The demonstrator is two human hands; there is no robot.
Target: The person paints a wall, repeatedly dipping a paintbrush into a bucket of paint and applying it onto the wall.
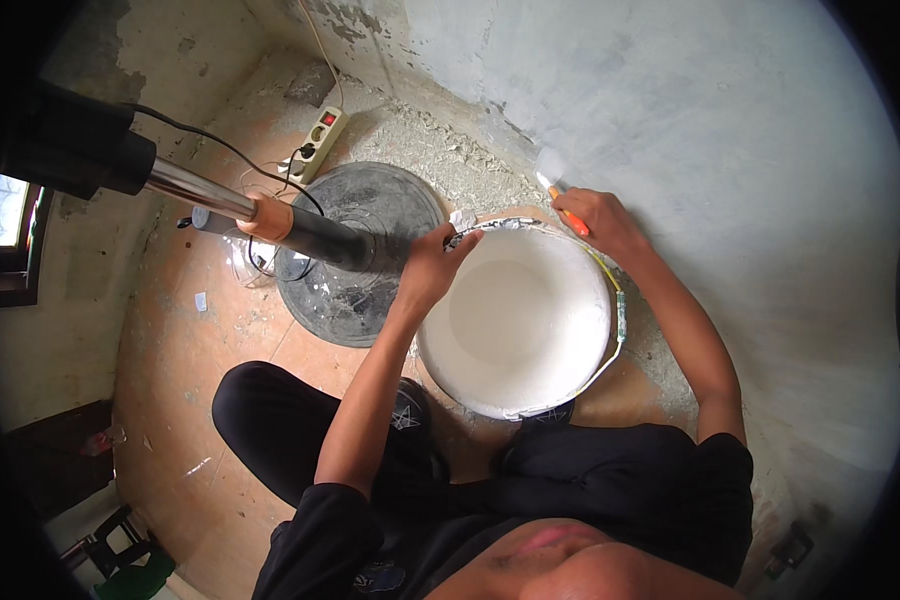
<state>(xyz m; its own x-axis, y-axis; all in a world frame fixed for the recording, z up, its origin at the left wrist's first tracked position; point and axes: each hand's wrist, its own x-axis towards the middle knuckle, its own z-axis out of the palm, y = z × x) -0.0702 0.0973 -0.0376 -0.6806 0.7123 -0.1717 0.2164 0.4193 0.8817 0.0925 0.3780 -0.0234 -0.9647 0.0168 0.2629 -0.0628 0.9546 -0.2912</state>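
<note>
A round white bucket with pale, creamy liquid inside stands between my feet. My left hand grips its far left rim, the thumb over the edge. In my right hand, just beyond the far right rim, is a brush with an orange handle, its whitish head against the foot of the wall. The wall has a patchy, pale grey-white coating. The bucket's wire handle hangs down along its right side.
Left of the bucket stands a round dark base with an upright pole. A power strip with cables lies behind it. Plaster debris lines the wall's foot. A window is at the far left.
</note>
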